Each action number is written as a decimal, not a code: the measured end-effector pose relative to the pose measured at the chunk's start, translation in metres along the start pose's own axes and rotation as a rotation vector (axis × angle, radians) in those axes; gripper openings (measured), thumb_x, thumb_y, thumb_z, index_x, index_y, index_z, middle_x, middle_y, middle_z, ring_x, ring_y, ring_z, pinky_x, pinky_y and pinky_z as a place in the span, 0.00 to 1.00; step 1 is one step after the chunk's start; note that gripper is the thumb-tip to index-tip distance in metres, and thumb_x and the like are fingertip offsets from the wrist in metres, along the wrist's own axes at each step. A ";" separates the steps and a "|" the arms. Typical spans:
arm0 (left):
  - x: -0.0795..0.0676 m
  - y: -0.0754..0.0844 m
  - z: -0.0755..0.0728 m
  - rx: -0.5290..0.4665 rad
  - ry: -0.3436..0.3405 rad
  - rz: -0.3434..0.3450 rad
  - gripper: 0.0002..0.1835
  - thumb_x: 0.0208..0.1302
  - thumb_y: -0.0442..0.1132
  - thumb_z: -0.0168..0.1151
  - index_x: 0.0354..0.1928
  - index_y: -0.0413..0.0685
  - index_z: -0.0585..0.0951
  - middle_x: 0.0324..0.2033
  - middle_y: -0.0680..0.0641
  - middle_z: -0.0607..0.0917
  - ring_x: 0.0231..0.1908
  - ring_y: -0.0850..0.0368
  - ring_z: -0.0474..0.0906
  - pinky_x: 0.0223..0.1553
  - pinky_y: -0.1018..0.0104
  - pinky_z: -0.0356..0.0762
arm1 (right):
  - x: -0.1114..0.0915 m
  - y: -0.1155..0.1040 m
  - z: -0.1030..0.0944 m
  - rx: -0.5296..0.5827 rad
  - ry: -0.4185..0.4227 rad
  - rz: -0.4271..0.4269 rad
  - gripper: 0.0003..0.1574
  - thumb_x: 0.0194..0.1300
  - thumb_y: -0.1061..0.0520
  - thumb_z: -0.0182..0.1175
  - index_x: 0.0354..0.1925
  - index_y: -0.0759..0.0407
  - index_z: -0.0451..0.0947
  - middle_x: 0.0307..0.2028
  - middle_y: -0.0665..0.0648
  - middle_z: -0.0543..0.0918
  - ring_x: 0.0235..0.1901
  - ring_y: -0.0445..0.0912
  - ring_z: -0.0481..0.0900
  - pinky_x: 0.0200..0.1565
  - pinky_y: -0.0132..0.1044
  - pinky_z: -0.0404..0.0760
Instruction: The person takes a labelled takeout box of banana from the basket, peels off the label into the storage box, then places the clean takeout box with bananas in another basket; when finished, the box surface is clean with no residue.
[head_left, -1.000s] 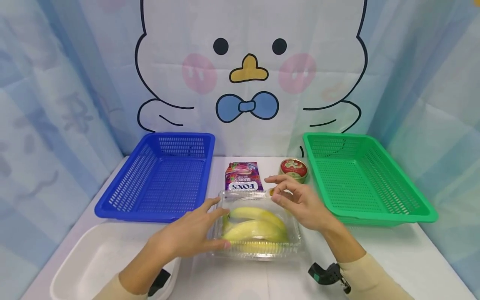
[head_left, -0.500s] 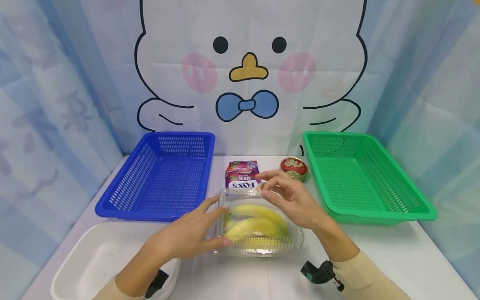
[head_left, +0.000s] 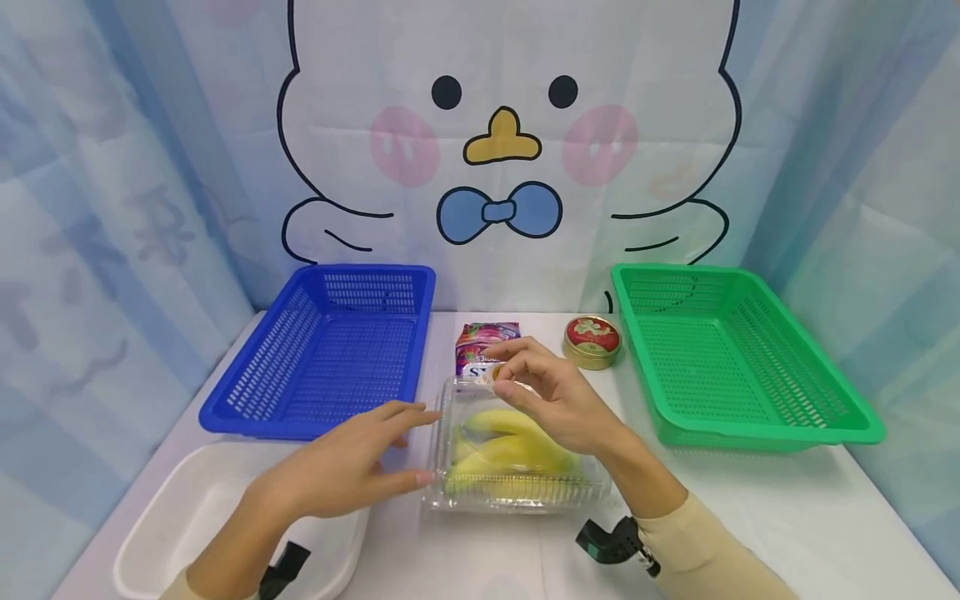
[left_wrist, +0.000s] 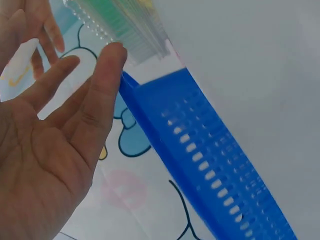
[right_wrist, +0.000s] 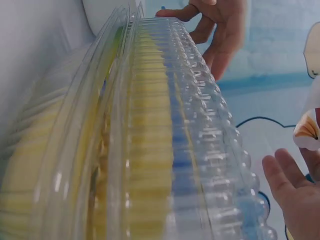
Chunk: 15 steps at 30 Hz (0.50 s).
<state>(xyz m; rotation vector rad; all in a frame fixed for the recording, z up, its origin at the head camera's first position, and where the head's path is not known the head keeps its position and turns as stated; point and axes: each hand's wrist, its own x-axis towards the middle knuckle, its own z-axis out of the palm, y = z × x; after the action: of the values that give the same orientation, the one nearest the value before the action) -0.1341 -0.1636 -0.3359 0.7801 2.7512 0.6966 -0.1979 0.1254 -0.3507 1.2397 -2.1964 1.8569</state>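
Container point(head_left: 517, 494) of clear plastic, bananas point(head_left: 510, 454) inside, on white table point(head_left: 480, 554) between both hands. Left hand point(head_left: 337, 467) just left of it, fingers loosely extended; contact impossible to tell. Right hand point(head_left: 558, 404) over its far right part, thumb and fingers pinching small white item point(right_wrist: 306, 132) with orange-brown pattern. Purple packet point(head_left: 480, 337) just beyond far edge, left of round tin point(head_left: 592, 342).

Two hands point(head_left: 341, 462), two baskets point(head_left: 345, 358); one each: tub point(head_left: 195, 500), box point(head_left: 525, 500), packet point(head_left: 480, 343), tin point(head_left: 592, 342), white piece point(right_wrist: 306, 131).
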 end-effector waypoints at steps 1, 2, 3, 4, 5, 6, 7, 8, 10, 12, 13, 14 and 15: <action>-0.003 -0.002 -0.001 -0.004 0.004 0.009 0.38 0.69 0.67 0.59 0.75 0.60 0.69 0.69 0.50 0.74 0.54 0.56 0.80 0.46 0.60 0.83 | 0.001 0.000 0.002 0.002 -0.010 -0.006 0.03 0.75 0.64 0.60 0.39 0.61 0.78 0.60 0.60 0.76 0.66 0.53 0.72 0.69 0.41 0.74; -0.006 -0.004 -0.002 -0.012 0.007 0.018 0.38 0.69 0.68 0.59 0.75 0.60 0.69 0.67 0.51 0.75 0.54 0.56 0.79 0.44 0.62 0.83 | 0.003 0.000 0.004 0.005 -0.019 -0.010 0.03 0.75 0.63 0.60 0.39 0.61 0.78 0.60 0.60 0.76 0.65 0.54 0.72 0.68 0.42 0.75; -0.009 -0.006 -0.003 -0.026 0.005 0.021 0.38 0.69 0.67 0.58 0.75 0.60 0.69 0.66 0.51 0.76 0.55 0.55 0.79 0.43 0.64 0.83 | 0.004 0.000 0.006 0.007 -0.027 -0.013 0.03 0.75 0.63 0.60 0.39 0.60 0.79 0.59 0.60 0.76 0.65 0.55 0.72 0.68 0.42 0.75; -0.012 -0.007 -0.005 -0.041 0.002 0.015 0.38 0.69 0.67 0.59 0.75 0.60 0.69 0.66 0.52 0.76 0.56 0.55 0.79 0.43 0.65 0.83 | 0.006 0.000 0.008 0.008 -0.034 -0.013 0.03 0.75 0.62 0.60 0.39 0.59 0.79 0.59 0.60 0.76 0.65 0.57 0.72 0.68 0.43 0.75; -0.014 -0.009 -0.006 -0.053 0.001 0.012 0.37 0.69 0.67 0.59 0.75 0.61 0.69 0.65 0.52 0.76 0.56 0.55 0.79 0.42 0.66 0.83 | 0.007 -0.001 0.010 0.008 -0.041 -0.013 0.03 0.75 0.62 0.60 0.40 0.59 0.79 0.59 0.60 0.76 0.65 0.58 0.72 0.67 0.43 0.75; -0.016 -0.010 -0.008 -0.071 -0.002 0.006 0.37 0.69 0.67 0.59 0.75 0.62 0.69 0.65 0.53 0.77 0.56 0.55 0.78 0.41 0.68 0.83 | 0.009 -0.001 0.012 0.004 -0.047 -0.012 0.03 0.75 0.61 0.60 0.40 0.58 0.79 0.60 0.59 0.76 0.65 0.58 0.73 0.67 0.43 0.76; -0.018 -0.011 -0.010 -0.089 -0.006 0.006 0.37 0.69 0.68 0.59 0.74 0.63 0.70 0.65 0.53 0.77 0.55 0.55 0.78 0.39 0.70 0.83 | 0.011 -0.002 0.013 0.004 -0.051 -0.014 0.03 0.75 0.61 0.60 0.40 0.58 0.79 0.60 0.59 0.76 0.65 0.59 0.73 0.68 0.44 0.75; -0.020 -0.013 -0.012 -0.104 -0.006 0.003 0.36 0.68 0.67 0.60 0.74 0.63 0.70 0.64 0.53 0.77 0.55 0.56 0.78 0.39 0.71 0.83 | 0.012 -0.002 0.015 0.003 -0.053 -0.015 0.03 0.75 0.61 0.60 0.40 0.58 0.79 0.60 0.59 0.76 0.64 0.58 0.73 0.68 0.44 0.75; -0.024 -0.016 -0.017 -0.118 0.004 -0.001 0.35 0.68 0.66 0.61 0.73 0.63 0.71 0.64 0.53 0.78 0.54 0.57 0.79 0.39 0.71 0.83 | 0.015 -0.002 0.018 0.009 -0.058 -0.024 0.03 0.75 0.62 0.60 0.40 0.59 0.79 0.60 0.59 0.76 0.64 0.57 0.73 0.67 0.45 0.76; -0.029 -0.020 -0.021 -0.115 0.026 0.015 0.34 0.69 0.65 0.61 0.73 0.61 0.72 0.63 0.52 0.79 0.54 0.56 0.80 0.40 0.70 0.84 | 0.018 -0.001 0.022 0.016 -0.062 -0.035 0.03 0.75 0.62 0.60 0.40 0.60 0.79 0.60 0.60 0.76 0.65 0.57 0.73 0.67 0.47 0.76; -0.032 -0.022 -0.024 -0.109 0.037 0.022 0.34 0.69 0.65 0.61 0.72 0.60 0.73 0.63 0.52 0.80 0.54 0.56 0.80 0.40 0.69 0.84 | 0.020 -0.001 0.024 0.021 -0.063 -0.039 0.03 0.75 0.63 0.60 0.40 0.60 0.79 0.60 0.60 0.76 0.65 0.56 0.73 0.67 0.47 0.76; -0.034 -0.023 -0.025 -0.102 0.049 0.026 0.33 0.70 0.64 0.61 0.72 0.59 0.74 0.62 0.52 0.80 0.54 0.56 0.80 0.41 0.69 0.84 | 0.021 -0.001 0.026 0.022 -0.063 -0.042 0.03 0.75 0.63 0.60 0.40 0.60 0.79 0.60 0.60 0.76 0.66 0.56 0.72 0.68 0.47 0.75; -0.037 -0.025 -0.027 -0.095 0.059 0.029 0.33 0.70 0.64 0.60 0.71 0.59 0.74 0.62 0.52 0.80 0.54 0.55 0.80 0.41 0.68 0.84 | 0.022 0.000 0.029 0.026 -0.063 -0.039 0.03 0.75 0.62 0.60 0.40 0.60 0.79 0.60 0.60 0.75 0.66 0.56 0.72 0.68 0.47 0.75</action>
<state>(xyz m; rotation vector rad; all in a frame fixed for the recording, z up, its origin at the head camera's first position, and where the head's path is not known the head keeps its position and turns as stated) -0.1225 -0.2127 -0.3227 0.7934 2.7404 0.8618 -0.2002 0.0891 -0.3486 1.3542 -2.1683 1.8626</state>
